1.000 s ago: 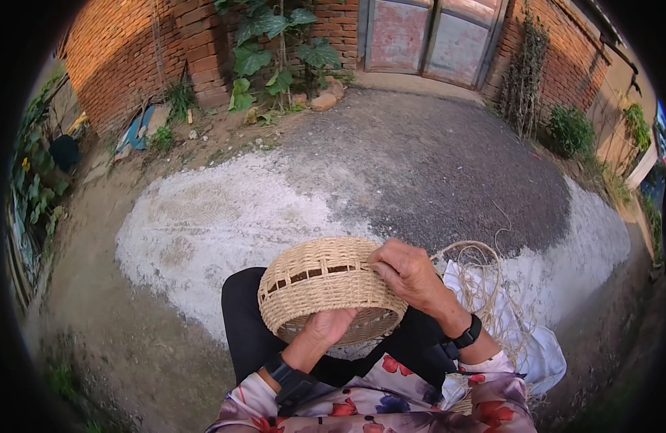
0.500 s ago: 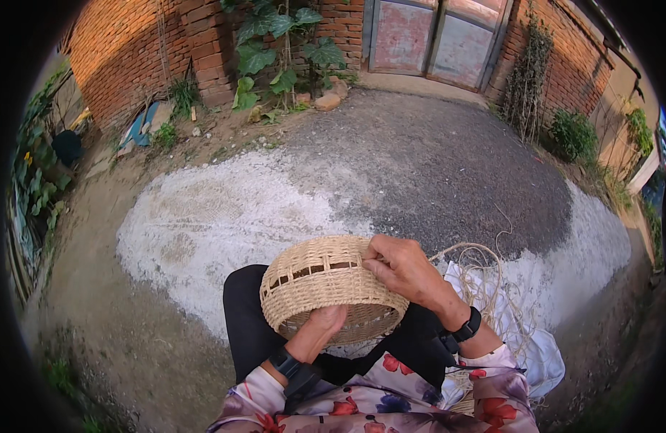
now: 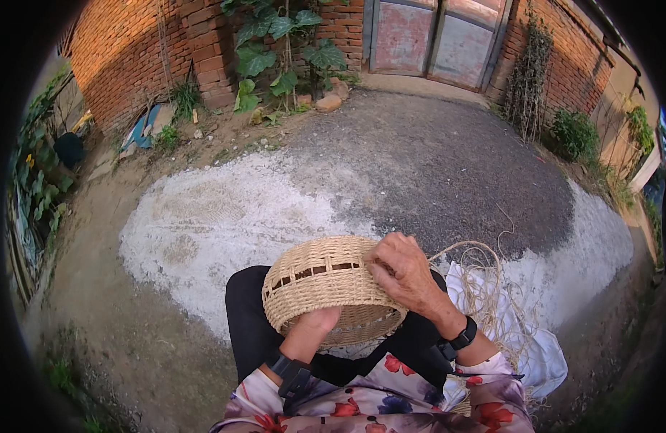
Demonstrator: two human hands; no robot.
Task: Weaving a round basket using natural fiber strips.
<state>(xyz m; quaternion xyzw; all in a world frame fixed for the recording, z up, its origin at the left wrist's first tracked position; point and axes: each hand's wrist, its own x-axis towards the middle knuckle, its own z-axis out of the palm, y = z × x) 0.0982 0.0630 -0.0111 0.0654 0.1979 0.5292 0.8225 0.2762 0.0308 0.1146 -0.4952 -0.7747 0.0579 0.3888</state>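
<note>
We see the ground [image 3: 448, 173] spreading out beyond both hands, with a dark patch ahead of the right one and a whitish patch ahead of the left. Farther off stands a red brick wall [image 3: 127, 61], and in line ahead of the right hand a worn metal door [image 3: 428, 43]. A leafy plant [image 3: 255, 59] climbs well beyond the left hand. Dark trousers [image 3: 245, 317] cover the legs beneath our hands, and just right of the right forearm a white cloth [image 3: 545, 353] lies bunched. Between the hands, above the lap, is the woven basket [image 3: 325, 294], tilted so that its opening faces us; a row of narrow gaps runs around its side. Loose pale cord [image 3: 484, 278] tangles over the cloth, right of the right hand.

Our left hand [image 3: 321, 319] reaches into the basket's opening; its fingers are hidden, so we cannot tell whether they grip. Our right hand [image 3: 400, 270] bends its fingers against the basket's right side; we cannot tell whether they pinch a strand. A black wristband [image 3: 464, 332] circles the right wrist.
</note>
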